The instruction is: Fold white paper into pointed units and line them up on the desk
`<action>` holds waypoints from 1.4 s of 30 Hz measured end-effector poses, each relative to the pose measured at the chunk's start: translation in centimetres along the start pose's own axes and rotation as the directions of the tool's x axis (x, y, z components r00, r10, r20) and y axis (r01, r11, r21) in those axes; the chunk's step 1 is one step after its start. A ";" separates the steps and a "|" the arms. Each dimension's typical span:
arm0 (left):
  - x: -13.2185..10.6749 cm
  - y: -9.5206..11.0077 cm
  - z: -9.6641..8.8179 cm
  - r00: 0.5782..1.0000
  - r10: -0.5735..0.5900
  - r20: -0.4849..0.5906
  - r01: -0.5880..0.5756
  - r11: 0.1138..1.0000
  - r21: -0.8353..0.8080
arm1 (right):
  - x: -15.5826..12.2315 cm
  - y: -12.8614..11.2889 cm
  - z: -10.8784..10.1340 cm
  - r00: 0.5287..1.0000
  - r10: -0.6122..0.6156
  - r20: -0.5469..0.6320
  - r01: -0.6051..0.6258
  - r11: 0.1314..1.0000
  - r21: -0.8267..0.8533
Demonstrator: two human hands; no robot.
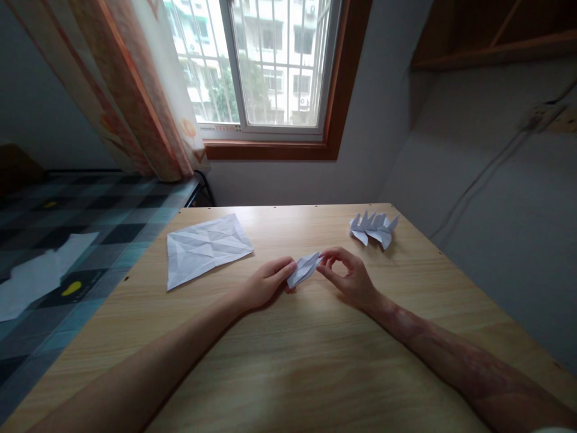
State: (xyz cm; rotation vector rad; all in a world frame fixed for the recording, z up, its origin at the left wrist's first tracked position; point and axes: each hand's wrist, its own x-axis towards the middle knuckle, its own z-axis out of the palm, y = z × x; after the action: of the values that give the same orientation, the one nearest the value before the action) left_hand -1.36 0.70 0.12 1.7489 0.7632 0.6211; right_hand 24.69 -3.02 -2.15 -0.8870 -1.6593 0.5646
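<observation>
Between my hands, just above the wooden table (pixel 288 361), is a small piece of folded white paper (pixel 303 270) with several layers. My left hand (pixel 265 281) grips its left end, thumb on top and the other fingers partly hidden beneath. At its right tip my right hand (pixel 349 278) pinches the paper between thumb and index finger. Farther back on the right lies a folded paper figure (pixel 374 228) with several pointed flaps. A creased white sheet (pixel 207 246) rests flat on the table at the left.
To the left is a bed with a checked cover (pixel 148 198), with loose white papers (pixel 49 273) on it. A barred window (pixel 274 72) and a floral curtain (pixel 135 90) stand behind the table. The right wall has a cable (pixel 478 174) and a wooden shelf (pixel 496 57).
</observation>
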 end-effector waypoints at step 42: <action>-0.2 0.4 0.2 1.000 0.002 0.026 -0.004 0.998 0.060 | 0.1 -0.4 -0.2 1.000 -0.027 -0.007 0.027 0.996 -0.085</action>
State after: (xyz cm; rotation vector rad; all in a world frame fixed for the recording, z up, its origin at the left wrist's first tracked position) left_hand -1.23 0.35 0.48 1.8097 0.7682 0.5816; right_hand 24.83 -3.21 -1.78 -0.9259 -1.6954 0.4741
